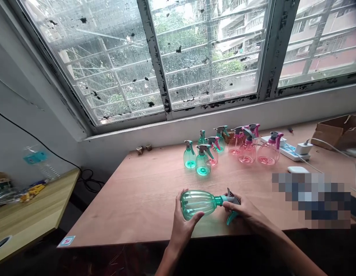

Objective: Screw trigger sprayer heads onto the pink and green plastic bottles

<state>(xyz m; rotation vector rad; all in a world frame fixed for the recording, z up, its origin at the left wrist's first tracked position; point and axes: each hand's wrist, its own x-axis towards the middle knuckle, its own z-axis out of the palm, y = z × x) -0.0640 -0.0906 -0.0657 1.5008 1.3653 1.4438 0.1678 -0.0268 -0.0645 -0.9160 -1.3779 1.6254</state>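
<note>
A clear green spray bottle (198, 203) lies sideways in the air above the front of the table, its grey and teal trigger head pointing right. My left hand (183, 220) wraps round the bottle's base end, thumb along the near side. The fingers of my right hand (244, 210) close on the spray head beside the neck, with the teal trigger hanging below. Behind them stand several upright spray bottles: a green one (203, 163) nearest, another green one (190, 156) to its left, and pink ones such as the one (268, 151) at the right.
A white power strip (294, 151) with a plugged-in charger and cables lies at the right, near an open cardboard box (337, 134). A white case (298, 170) and a blurred patch lie in front. Two small brown objects (140, 150) sit by the window wall. A second table (57, 203) stands left.
</note>
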